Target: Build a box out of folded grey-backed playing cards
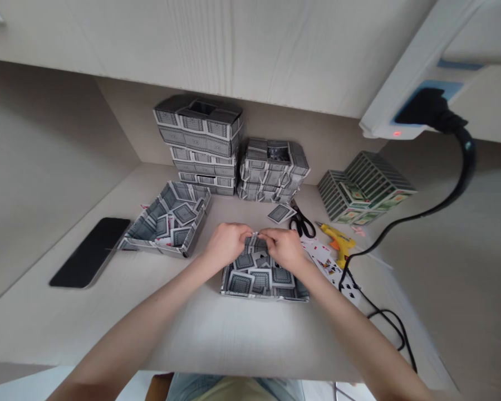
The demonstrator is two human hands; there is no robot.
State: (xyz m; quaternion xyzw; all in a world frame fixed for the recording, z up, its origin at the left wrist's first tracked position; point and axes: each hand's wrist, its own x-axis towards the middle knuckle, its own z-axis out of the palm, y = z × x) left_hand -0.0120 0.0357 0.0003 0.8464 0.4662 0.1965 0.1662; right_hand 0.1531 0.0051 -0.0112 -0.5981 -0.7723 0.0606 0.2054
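In front of me on the desk sits a shallow box made of playing cards (pixel 265 298), with loose cards (pixel 241 282) lying face down inside. My left hand (pixel 229 243) and my right hand (pixel 284 248) meet at the box's far rim. The fingers of each are pinched together on a small white piece of that rim. My right hand and wrist hide the box's right side. To the left stands a second open card box (pixel 144 243), also with loose cards in it.
Stacked card boxes (pixel 200 142) and a shorter stack (pixel 273 170) stand at the back. Scissors (pixel 303 223), a yellow glue gun (pixel 338 242), its cord and face-up cards (pixel 323 259) lie right. Green card packs (pixel 367 186) are behind; a phone (pixel 91 250) lies left.
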